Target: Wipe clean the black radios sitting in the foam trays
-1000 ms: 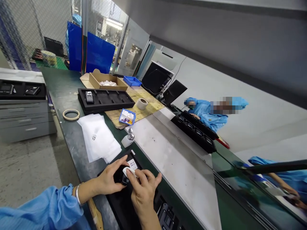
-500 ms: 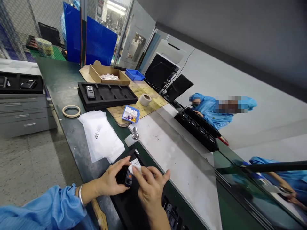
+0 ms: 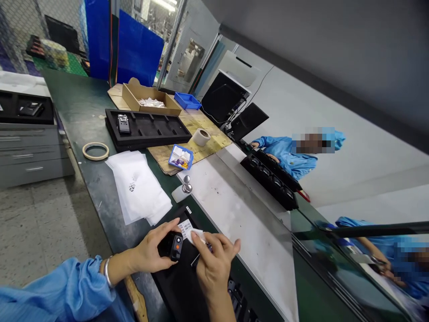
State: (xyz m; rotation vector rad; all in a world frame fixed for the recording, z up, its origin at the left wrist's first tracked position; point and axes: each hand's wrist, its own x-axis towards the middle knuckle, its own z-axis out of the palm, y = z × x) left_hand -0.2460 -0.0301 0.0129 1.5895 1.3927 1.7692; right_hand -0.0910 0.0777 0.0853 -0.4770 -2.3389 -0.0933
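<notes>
My left hand [image 3: 156,248] is closed around a small black device [image 3: 176,247], whose end with an orange button and a round white spot faces up. Between the thumb and fingers of my right hand [image 3: 214,259] is a white wipe [image 3: 197,235], just right of the device and apart from it. Under both hands lies a black foam tray [image 3: 174,288]. A sheet of printed labels [image 3: 185,228] rests on the tray behind the device. More black devices [image 3: 239,299] sit at the tray's right side, partly covered by my right wrist.
White plastic bags [image 3: 137,190] lie left of a pump bottle [image 3: 182,191]. Beyond are a tape roll [image 3: 95,151], a black tray [image 3: 150,129] holding one device, a cardboard box [image 3: 150,99] and a small blue bin [image 3: 181,157]. Co-workers in blue [image 3: 291,154] sit at the right.
My right hand has drawn the wipe away from the device, slightly right. The device's button end now shows more fully in my left hand. The whole view has shifted slightly.
</notes>
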